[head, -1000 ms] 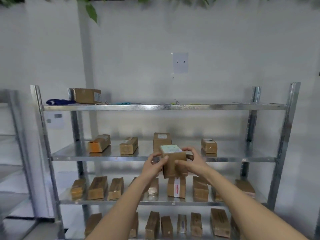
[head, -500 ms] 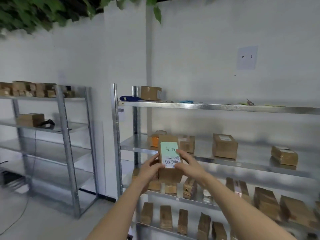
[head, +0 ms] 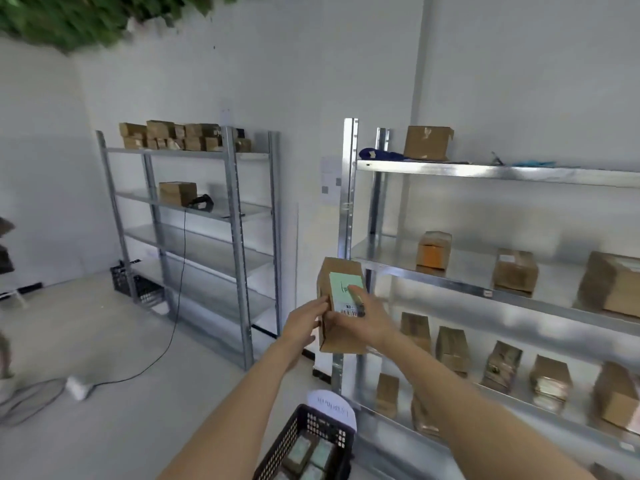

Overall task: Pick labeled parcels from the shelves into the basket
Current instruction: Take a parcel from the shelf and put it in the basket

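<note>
Both hands, left hand (head: 306,323) and right hand (head: 362,322), are grasping a labeled parcel (head: 341,303) above the basket (head: 301,445), which is already holding several, while many are waiting on the shelves (head: 485,292).

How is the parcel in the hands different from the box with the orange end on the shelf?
The held parcel shows a green label with a barcode; the orange-ended box shows no label. The held parcel is gripped in the air by both hands, while the orange-ended box rests on the shelf. Both are brown cardboard.
</note>
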Demonstrator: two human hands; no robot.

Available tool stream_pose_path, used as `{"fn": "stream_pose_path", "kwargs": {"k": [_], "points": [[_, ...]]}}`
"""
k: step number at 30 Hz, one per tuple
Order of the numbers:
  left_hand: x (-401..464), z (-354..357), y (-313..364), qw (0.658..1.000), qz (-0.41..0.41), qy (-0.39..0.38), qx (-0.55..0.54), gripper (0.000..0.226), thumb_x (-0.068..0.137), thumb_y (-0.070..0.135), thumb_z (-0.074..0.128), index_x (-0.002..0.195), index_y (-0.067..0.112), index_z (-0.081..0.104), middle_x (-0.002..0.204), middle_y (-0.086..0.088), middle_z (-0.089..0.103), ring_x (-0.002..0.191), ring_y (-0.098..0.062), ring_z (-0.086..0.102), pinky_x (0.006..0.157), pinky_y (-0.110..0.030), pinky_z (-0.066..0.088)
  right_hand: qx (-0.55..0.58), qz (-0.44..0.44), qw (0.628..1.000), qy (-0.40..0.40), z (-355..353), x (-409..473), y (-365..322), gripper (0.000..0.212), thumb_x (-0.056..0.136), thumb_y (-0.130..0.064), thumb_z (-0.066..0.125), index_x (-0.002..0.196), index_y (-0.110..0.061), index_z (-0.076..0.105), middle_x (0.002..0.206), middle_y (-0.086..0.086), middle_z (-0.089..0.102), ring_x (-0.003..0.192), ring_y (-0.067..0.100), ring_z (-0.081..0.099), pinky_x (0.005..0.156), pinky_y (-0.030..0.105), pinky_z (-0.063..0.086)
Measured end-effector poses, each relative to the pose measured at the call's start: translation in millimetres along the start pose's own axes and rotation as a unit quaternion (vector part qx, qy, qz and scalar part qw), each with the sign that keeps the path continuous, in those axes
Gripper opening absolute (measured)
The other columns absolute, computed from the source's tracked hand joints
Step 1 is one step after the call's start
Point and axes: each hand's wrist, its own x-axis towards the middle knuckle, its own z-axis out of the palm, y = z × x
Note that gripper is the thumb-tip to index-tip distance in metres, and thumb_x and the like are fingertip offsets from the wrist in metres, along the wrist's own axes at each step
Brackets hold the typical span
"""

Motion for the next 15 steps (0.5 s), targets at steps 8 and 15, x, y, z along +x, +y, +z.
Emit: {"fn": "stream_pose_path", "kwargs": {"k": [8,15], "points": [[100.8,-90.7,-32.6,0.997,-0.028,0.051,0.044,0.042,0.094,0.043,0.06,0.129,0.022,0.064,0.135,0.001,0.058,0.118,-0.02,0.054,0.101,-0.035,0.043,-0.002,0.019,1.0,-0.019,94.8,102.3,-1.0,0.083,0.076,-0.046,0.081,0.148,-0.031,0.044,0.13,0.0,0.057,0.109,0.018,0.058,0.091,0.028,0.05],[257.9,-139.5,-94.3,0.985,-0.004,0.057,0.165,0.041,0.095,0.035,0.061,0.135,0.025,0.057,0.132,0.004,0.056,0.116,-0.01,0.049,0.098,-0.026,0.037,-0.015,0.108,0.994,0.004,159.9,237.0,73.3,0.092,0.066,-0.06,0.078,0.148,-0.045,0.039,0.132,-0.002,0.048,0.108,0.018,0.055,0.095,0.034,0.051]]}}
